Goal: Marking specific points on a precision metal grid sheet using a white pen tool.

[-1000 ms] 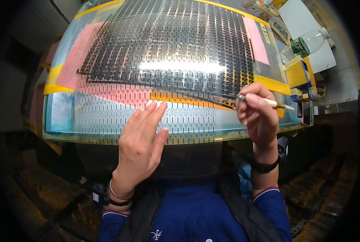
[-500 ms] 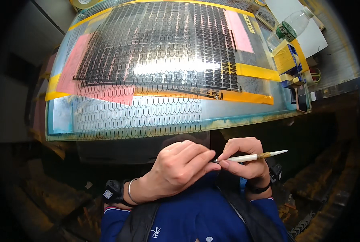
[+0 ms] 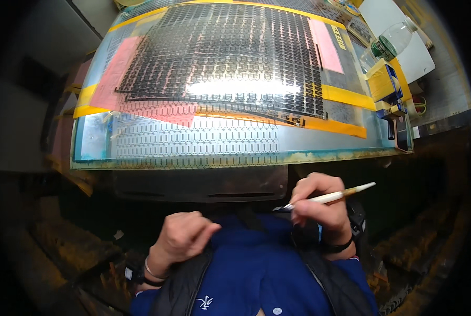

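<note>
In my right hand (image 3: pixel 322 203) is a slim white craft knife (image 3: pixel 327 198), gripped like a pen. Its thin metallic tip points left and its tapered end sticks out to the right, with a brownish band near that end. My left hand (image 3: pixel 182 235) is apart from it, curled closed at the left in front of my body. Whatever its fingers may hold is hidden from view. Beyond both hands stands a glass-topped table (image 3: pixel 319 158), where a dark patterned film sheet (image 3: pixel 230 58) lies under the glare.
Pink paper (image 3: pixel 114 73) and yellow tape (image 3: pixel 346 96) lie around the sheet. A tape dispenser (image 3: pixel 391 87) sits at the table's right, near a clear bottle (image 3: pixel 396 39). A dark panel (image 3: pixel 204 184) is below the table's front edge.
My left hand has drawn away from the knife's tip, moving left and down, so the tip now shows. My right hand keeps its hold. The table sits slightly higher and further right in view.
</note>
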### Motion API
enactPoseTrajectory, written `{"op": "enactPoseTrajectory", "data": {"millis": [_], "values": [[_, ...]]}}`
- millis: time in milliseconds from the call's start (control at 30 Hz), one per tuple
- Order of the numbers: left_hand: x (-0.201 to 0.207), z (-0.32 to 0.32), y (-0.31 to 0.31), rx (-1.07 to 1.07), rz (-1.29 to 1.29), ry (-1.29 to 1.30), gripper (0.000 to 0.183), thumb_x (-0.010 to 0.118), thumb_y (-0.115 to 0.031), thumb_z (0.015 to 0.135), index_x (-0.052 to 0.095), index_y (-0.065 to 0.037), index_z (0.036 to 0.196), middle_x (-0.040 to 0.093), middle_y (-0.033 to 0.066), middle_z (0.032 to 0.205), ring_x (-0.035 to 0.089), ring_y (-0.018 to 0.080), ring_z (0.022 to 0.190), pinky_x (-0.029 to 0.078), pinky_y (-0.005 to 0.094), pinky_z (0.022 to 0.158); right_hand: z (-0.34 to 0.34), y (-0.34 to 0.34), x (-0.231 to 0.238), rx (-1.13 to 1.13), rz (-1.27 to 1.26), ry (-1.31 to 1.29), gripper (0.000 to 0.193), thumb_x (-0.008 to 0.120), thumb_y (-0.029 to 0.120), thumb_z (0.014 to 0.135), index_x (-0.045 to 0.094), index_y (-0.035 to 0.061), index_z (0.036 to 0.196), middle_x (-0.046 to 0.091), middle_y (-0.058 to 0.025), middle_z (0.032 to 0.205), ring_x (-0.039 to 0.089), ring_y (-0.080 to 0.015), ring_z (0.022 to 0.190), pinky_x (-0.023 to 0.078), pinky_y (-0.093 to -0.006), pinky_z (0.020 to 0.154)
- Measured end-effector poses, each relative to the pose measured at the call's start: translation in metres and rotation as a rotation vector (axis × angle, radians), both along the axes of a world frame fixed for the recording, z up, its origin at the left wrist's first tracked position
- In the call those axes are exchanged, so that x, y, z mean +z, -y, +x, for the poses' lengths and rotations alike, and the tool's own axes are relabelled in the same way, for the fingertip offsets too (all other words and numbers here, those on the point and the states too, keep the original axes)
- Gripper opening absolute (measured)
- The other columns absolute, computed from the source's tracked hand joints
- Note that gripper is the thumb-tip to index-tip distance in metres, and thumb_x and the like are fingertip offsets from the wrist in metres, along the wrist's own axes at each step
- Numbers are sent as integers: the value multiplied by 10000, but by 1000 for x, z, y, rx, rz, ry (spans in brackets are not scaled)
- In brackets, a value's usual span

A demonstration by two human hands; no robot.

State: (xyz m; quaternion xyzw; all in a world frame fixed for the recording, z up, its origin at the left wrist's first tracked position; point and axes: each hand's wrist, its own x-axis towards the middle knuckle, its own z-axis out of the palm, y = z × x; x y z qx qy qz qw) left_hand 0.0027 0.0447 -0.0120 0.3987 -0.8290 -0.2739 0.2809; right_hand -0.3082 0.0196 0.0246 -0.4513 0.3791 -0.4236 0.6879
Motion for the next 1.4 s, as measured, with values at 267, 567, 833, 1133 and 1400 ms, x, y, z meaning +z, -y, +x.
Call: {"op": "enactPoseTrajectory", "data": {"millis": [267, 567, 833, 1133, 1400], "values": [[-114, 130, -62, 703, 187, 698, 789, 776, -49, 772, 377, 31, 1447, 241, 371, 1543, 441, 502, 1343, 443, 491, 1075, 36, 15, 8, -62, -514, -265, 286, 576, 152, 1034, 590, 1, 1277, 711, -210, 1105, 724, -277, 985, 586, -338, 861], [-50, 45, 0, 547, 587, -888, 472, 498, -344, 1069, 710, 38, 891, 724, 130, 767, 681, 167, 633, 537, 286, 633, 124, 31, -1, 345, -1199, -957, 826, 770, 390, 844, 405, -2, 1473, 464, -360, 1422, 419, -518, 1375, 316, -581, 1158], [8, -1, -1, 359, 216, -647, 258, 613, -182, 1023, 686, 41, 917, 691, 87, 713, 655, 118, 609, 533, 230, 589, 116, 32, 18, 113, -1151, -1025, 532, 587, 55, 859, 516, -45, 1376, 654, -309, 1137, 700, -394, 966, 581, -384, 797], [11, -33, 67, 149, 183, -965, 798, 707, -171, 944, 193, 9, 1527, 333, 230, 1539, 362, 306, 1435, 336, 427, 1157, 26, 32, 74, -551, -743, 189, 460, 484, 238, 1077, 390, 22, 1472, 610, -329, 1242, 700, -372, 1049, 609, -470, 880], [60, -58, 100, 327, 122, -1192, 350, 483, -279, 1075, 501, -8, 1294, 718, 230, 986, 726, 190, 652, 551, 233, 478, 27, 38, 25, -761, -554, 531, 575, 504, 124, 1051, 235, 117, 1559, 511, -303, 1393, 614, -373, 1206, 555, -459, 1001]]}}
